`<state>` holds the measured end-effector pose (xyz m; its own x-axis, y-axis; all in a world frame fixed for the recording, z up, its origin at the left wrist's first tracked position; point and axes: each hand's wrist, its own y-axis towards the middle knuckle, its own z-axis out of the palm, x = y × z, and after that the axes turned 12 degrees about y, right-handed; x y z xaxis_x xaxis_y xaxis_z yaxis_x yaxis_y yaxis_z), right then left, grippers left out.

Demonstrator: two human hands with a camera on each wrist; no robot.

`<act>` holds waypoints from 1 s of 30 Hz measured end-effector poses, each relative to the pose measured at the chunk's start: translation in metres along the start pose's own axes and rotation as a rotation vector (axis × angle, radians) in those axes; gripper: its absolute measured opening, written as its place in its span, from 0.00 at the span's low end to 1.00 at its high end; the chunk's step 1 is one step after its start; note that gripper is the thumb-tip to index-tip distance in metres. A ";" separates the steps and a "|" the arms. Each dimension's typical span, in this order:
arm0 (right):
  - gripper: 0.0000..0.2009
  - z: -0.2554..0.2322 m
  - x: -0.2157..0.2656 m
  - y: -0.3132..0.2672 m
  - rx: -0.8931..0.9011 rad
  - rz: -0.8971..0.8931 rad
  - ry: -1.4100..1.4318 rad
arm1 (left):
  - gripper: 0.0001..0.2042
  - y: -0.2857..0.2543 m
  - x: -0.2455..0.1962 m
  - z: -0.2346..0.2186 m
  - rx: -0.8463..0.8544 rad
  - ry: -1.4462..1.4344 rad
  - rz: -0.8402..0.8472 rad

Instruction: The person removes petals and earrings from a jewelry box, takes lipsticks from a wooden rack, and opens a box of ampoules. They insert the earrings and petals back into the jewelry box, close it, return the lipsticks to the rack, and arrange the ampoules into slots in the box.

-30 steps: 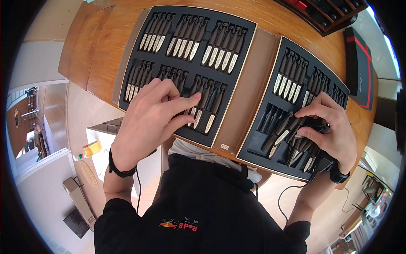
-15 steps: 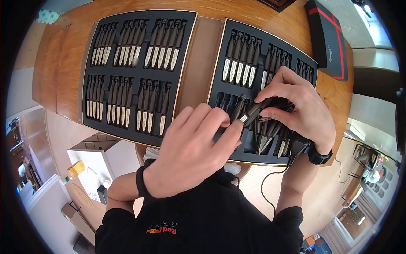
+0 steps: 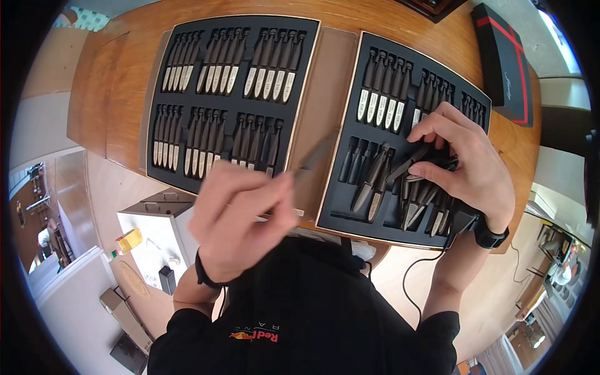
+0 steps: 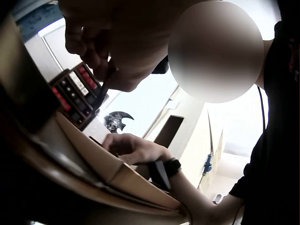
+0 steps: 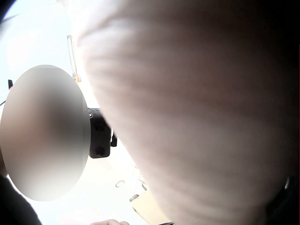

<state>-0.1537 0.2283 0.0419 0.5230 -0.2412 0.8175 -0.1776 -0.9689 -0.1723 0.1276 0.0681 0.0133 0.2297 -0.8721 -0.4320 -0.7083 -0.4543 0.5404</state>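
Note:
My left hand (image 3: 244, 219), blurred by motion, pinches a slim dark pen-like stick (image 3: 311, 164) between thumb and fingers. It hangs in front of the left tray (image 3: 212, 94), and the stick overlaps the brown strip between the trays. Over the right tray (image 3: 344, 212), my right hand (image 3: 472, 165) holds several dark sticks (image 3: 415, 159) in curled fingers. Below that hand lie loose sticks (image 3: 375, 187), some with pale labels. In the left wrist view the left hand (image 4: 117, 51) is dark, with the right hand (image 4: 136, 149) beyond it. My right palm (image 5: 197, 108) fills much of the right wrist view.
Both trays hold rows of similar labelled sticks in slots, on a wooden table (image 3: 119, 81). A black box with a red ribbon (image 3: 503, 69) stands at the right. A cable (image 3: 409, 281) runs down from the right wrist. A dark rack (image 3: 431, 7) sits at the back.
My left hand went from the left tray to the loose sticks by the right hand, then came back left with a stick. The right hand stays over the right tray.

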 end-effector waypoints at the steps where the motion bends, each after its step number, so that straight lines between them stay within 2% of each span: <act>1: 0.20 0.001 0.000 0.000 0.000 -0.005 0.005 | 0.19 -0.006 0.007 -0.007 -0.031 0.043 -0.023; 9: 0.20 -0.001 0.002 0.002 0.021 0.032 -0.021 | 0.20 -0.027 0.027 -0.022 0.039 0.237 0.006; 15: 0.18 -0.001 0.001 0.002 0.023 0.018 -0.015 | 0.18 -0.021 0.026 -0.019 0.198 0.248 0.041; 18: 0.17 -0.001 0.001 0.001 0.026 0.008 -0.010 | 0.16 -0.022 0.021 -0.021 0.278 0.279 0.002; 25: 0.15 -0.001 -0.002 0.000 0.019 -0.031 -0.029 | 0.16 -0.016 0.022 -0.025 0.289 0.287 0.046; 27: 0.15 -0.001 -0.001 0.000 0.030 -0.018 0.012 | 0.16 -0.013 0.018 -0.028 0.355 0.307 0.005; 30: 0.14 -0.001 -0.004 -0.001 0.030 -0.024 0.026 | 0.18 -0.010 0.013 -0.023 0.341 0.257 0.005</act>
<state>-0.1564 0.2305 0.0392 0.5047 -0.2170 0.8356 -0.1402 -0.9757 -0.1687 0.1533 0.0578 0.0188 0.3544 -0.9106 -0.2128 -0.8798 -0.4018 0.2539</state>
